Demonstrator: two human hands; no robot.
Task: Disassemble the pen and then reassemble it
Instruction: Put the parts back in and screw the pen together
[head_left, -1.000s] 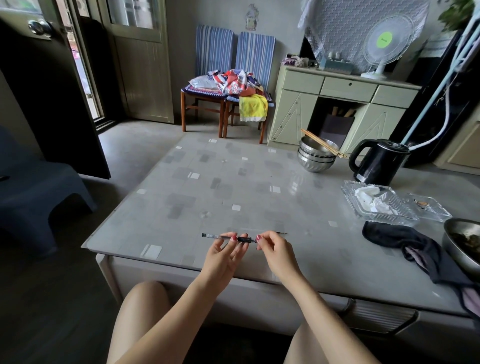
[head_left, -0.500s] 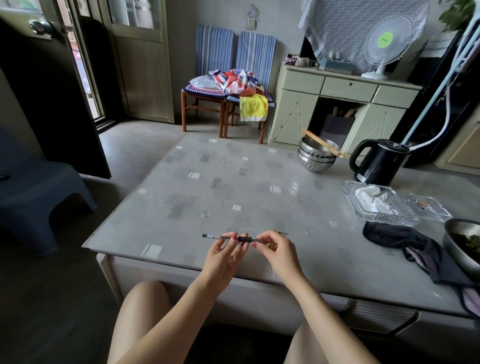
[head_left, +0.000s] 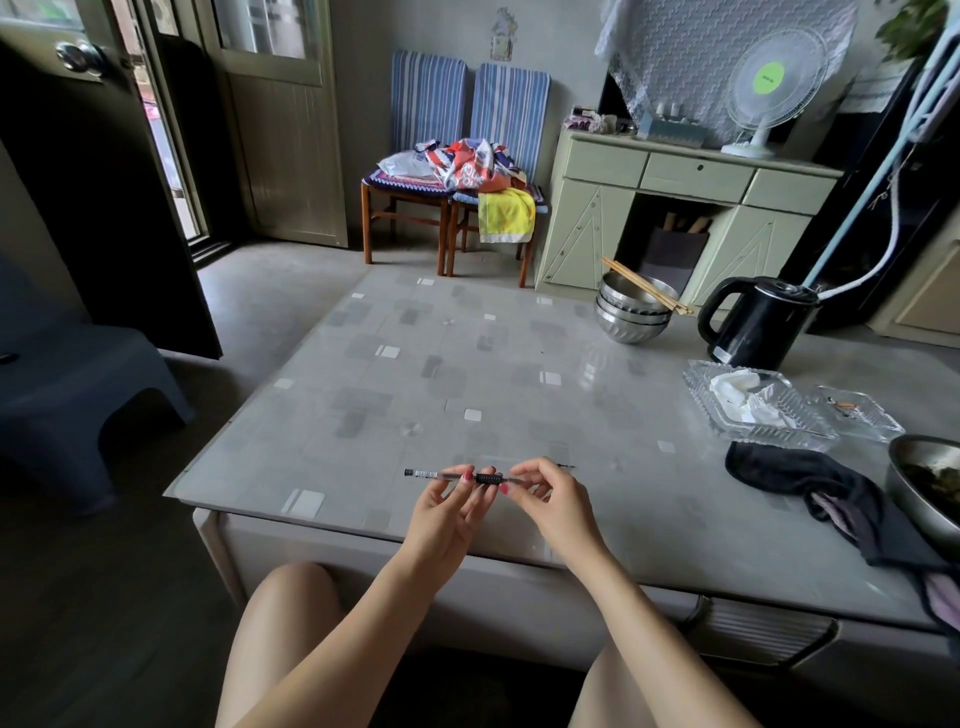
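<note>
A slim pen (head_left: 434, 474) with a clear barrel and a black ribbed grip is held level above the near edge of the table (head_left: 415, 374). My left hand (head_left: 447, 514) pinches the barrel beside the black grip, thumb and fingers closed on it. My right hand (head_left: 550, 499) holds the tip end of the same pen between thumb and forefinger; the tip itself is hidden by the fingers. A thin dark refill-like piece (head_left: 566, 466) lies on the table just beyond my right hand.
Stacked steel bowls (head_left: 631, 312) with chopsticks and a black kettle (head_left: 753, 322) stand at the back right. Glass trays (head_left: 753, 410), a dark cloth (head_left: 810, 483) and a metal bowl (head_left: 924, 483) fill the right side. My knees are under the near edge.
My right hand's fingers have shifted slightly around the pen's tip end, as if turning it. The pen and my left hand stay in place.
</note>
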